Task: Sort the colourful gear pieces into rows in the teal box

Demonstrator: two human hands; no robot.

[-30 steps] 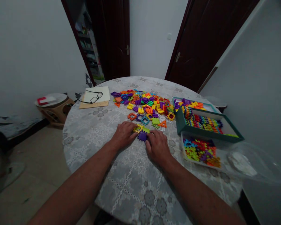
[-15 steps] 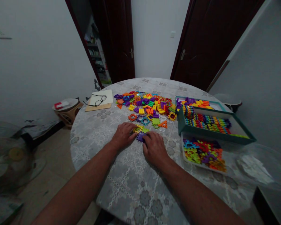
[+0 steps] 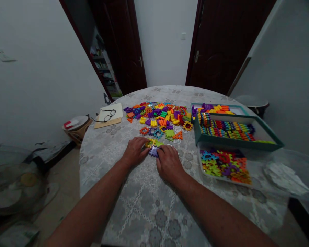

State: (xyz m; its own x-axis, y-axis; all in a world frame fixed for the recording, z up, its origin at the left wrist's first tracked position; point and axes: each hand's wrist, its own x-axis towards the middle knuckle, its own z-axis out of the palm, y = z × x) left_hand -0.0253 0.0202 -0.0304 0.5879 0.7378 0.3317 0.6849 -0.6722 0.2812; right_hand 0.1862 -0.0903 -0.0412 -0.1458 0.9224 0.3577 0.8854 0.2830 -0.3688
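Observation:
Low over the patterned tablecloth, both hands close on a small group of toothed plastic building pieces. My left hand (image 3: 136, 150) pinches the yellow piece (image 3: 150, 142) at its left side. My right hand (image 3: 169, 160) grips the purple piece (image 3: 153, 151) from the right. A yellow-green piece (image 3: 158, 143) sits against both at the upper right, partly behind my right fingers. Whether all three are fully locked together I cannot tell. Just beyond lie an orange-red ring piece (image 3: 144, 130), a blue ring piece (image 3: 158, 133), a green square piece (image 3: 169, 134) and an orange triangle piece (image 3: 178, 135).
A heap of mixed pieces (image 3: 159, 113) lies farther back. At the right stand a teal box (image 3: 237, 145) with rows of pieces, its lid (image 3: 243, 110) holding more, and a clear tray (image 3: 226, 179). Eyeglasses (image 3: 107, 117) rest on papers (image 3: 115, 121) at the left.
The camera view has shifted and tilted slightly. Both hands stay on the same pieces, and the purple piece now catches more light, as if tilted a little.

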